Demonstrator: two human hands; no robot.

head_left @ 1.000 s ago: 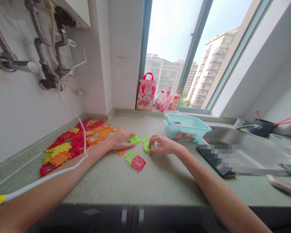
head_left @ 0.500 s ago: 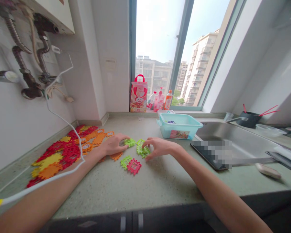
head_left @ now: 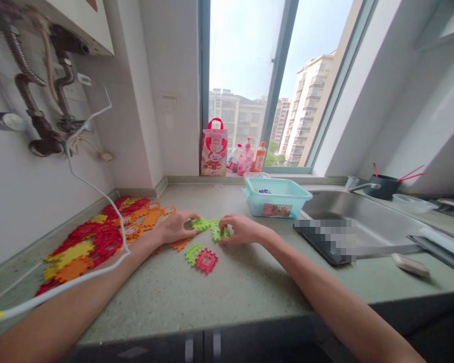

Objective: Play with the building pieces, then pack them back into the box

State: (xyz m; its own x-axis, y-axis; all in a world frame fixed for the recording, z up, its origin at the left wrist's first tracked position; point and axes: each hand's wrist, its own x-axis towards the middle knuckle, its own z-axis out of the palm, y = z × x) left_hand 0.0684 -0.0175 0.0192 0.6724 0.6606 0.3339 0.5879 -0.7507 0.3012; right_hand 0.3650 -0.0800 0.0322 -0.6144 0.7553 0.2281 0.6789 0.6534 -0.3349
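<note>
My left hand [head_left: 176, 227] pinches the edge of a light green notched plastic building tile [head_left: 200, 224] on the counter. Opposite it, my right hand [head_left: 242, 230] has its thumb and fingers closed around a second green tile [head_left: 216, 232], partly hidden by the fingers. The two green tiles meet or nearly meet at their edges; I cannot tell if they interlock. Closer to me lies another green tile [head_left: 192, 253], partly covered by a red tile [head_left: 206, 260]. An orange tile [head_left: 180, 244] shows below my left hand.
Many red, yellow and orange tiles [head_left: 106, 237] are spread along the left wall. A white cable [head_left: 113, 201] crosses above my left forearm. Behind my right hand stands a turquoise tub [head_left: 278, 201] with purple pieces inside. A dark blurred-out slab [head_left: 321, 242] lies by the sink [head_left: 378, 217].
My right hand has closed in on its green tile and shifted slightly left, bringing that tile up against or close to the left one. My left hand stays nearly still.
</note>
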